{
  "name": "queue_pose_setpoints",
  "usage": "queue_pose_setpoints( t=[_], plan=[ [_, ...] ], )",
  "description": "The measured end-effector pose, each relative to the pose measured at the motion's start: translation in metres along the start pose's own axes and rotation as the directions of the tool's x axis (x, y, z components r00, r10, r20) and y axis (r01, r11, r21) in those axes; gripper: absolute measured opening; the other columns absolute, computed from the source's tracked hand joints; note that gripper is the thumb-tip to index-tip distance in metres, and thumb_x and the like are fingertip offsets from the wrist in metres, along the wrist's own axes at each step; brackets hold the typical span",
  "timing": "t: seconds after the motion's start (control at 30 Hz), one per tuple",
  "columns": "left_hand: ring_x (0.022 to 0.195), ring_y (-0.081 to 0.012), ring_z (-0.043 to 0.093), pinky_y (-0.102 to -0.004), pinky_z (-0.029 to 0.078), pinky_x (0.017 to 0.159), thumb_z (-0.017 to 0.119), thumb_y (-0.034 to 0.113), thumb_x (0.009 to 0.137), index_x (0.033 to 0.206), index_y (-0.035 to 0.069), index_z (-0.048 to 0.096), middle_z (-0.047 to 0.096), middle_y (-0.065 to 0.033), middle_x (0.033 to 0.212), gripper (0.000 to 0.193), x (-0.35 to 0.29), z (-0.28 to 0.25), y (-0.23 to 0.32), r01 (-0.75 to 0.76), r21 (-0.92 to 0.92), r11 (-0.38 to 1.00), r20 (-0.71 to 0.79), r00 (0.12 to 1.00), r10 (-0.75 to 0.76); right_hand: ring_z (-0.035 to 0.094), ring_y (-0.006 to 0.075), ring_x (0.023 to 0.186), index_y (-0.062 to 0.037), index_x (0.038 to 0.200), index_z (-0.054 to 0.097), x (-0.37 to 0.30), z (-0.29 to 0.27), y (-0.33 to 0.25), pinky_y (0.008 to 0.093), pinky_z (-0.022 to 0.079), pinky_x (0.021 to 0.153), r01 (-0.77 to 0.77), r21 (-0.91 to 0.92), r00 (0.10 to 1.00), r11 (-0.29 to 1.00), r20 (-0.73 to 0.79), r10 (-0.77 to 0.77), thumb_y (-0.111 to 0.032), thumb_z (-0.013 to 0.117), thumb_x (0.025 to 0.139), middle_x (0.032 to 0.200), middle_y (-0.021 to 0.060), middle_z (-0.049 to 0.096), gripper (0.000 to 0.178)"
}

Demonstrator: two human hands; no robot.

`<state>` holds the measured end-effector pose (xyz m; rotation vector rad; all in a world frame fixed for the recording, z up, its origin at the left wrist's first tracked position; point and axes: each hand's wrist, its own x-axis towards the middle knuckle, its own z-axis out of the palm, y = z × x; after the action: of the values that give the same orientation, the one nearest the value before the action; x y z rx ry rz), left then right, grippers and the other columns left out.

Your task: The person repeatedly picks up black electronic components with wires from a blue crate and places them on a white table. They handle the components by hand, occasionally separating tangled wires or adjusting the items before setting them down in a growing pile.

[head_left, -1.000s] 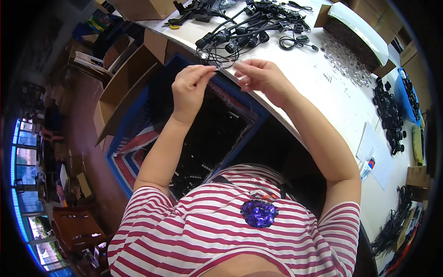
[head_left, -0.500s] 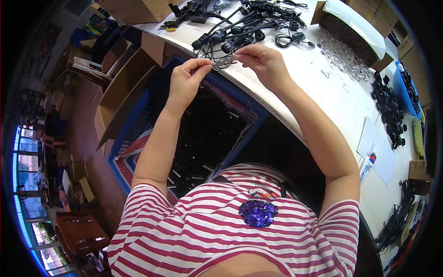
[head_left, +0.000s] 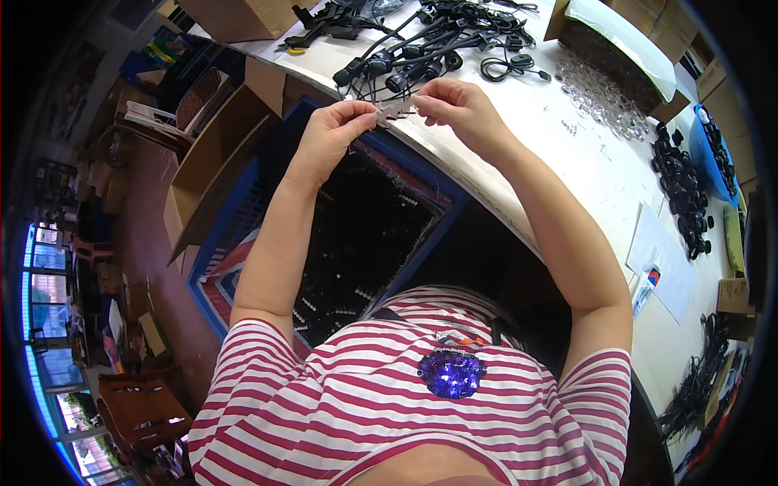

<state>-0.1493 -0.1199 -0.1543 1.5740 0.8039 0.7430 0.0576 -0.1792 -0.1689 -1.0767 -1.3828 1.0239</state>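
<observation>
My left hand (head_left: 334, 138) pinches one end of a small pale, jagged-edged strip (head_left: 394, 108) between thumb and forefinger. The strip's other end meets the bent fingers of my right hand (head_left: 458, 113), with thumb and forefinger closed on it. What exactly the strip is, I cannot make out. Both hands are raised over the table's near edge. Just beyond them lies a heap of black cables with round sockets (head_left: 421, 58). Under my left forearm stands a blue crate (head_left: 421, 271) holding many dark pieces, some with white tips.
On the white table (head_left: 583, 174) lie a coiled black cable (head_left: 515, 68), scattered clear plastic parts (head_left: 604, 97), and black round parts (head_left: 681, 190). A blue bowl (head_left: 715, 154), paper with a tube (head_left: 646, 292) and yellow-handled pliers (head_left: 295, 51) are also there. Cardboard flaps (head_left: 215, 162) stand left of the crate.
My hands have shifted very slightly, and the pale strip between them now shows more plainly. Its angle has changed a little. Both hands keep their pinch.
</observation>
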Motion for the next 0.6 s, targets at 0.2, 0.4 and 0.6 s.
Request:
queue_pose_setpoints(
  t=[0.2,0.4,0.6],
  plan=[
    [0.078,-0.0070,0.053,-0.0184,0.041,0.074,0.060,0.008,0.081,0.093,0.000,0.062,0.059,-0.0011,0.084,0.014,0.001,-0.003,-0.004,0.019,-0.025,0.999,0.056,0.998,-0.018,0.050,0.0067,0.068,-0.0053,0.083,0.057,-0.001,-0.003,-0.006,0.0205,0.040,0.067,-0.248,0.251,0.963,0.936,0.167,0.211,-0.024,0.057,0.085,0.073,-0.0015,0.054,0.019],
    [0.076,-0.0126,0.054,-0.0247,0.042,0.072,0.065,0.012,0.076,0.091,0.004,0.065,0.061,-0.0037,0.081,0.017,0.001,0.019,0.009,-0.366,0.587,0.722,0.009,0.895,0.446,0.053,0.0100,0.067,-0.0028,0.081,0.055,-0.003,0.008,0.004,0.0245,0.043,0.064,0.014,-0.141,0.999,0.990,-0.049,-0.021,-0.019,0.058,0.084,0.072,-0.0002,0.055,0.017],
    [0.073,-0.0090,0.053,-0.0207,0.040,0.068,0.063,0.011,0.079,0.086,0.002,0.065,0.061,-0.0015,0.076,0.011,0.000,0.023,0.005,-0.284,0.523,0.803,-0.032,0.935,0.352,0.054,0.0142,0.065,-0.0017,0.084,0.056,-0.012,0.016,-0.005,0.0255,0.044,0.060,0.293,-0.601,0.906,0.744,-0.075,-0.417,-0.011,0.060,0.080,0.072,0.0073,0.057,0.011]
  ],
)
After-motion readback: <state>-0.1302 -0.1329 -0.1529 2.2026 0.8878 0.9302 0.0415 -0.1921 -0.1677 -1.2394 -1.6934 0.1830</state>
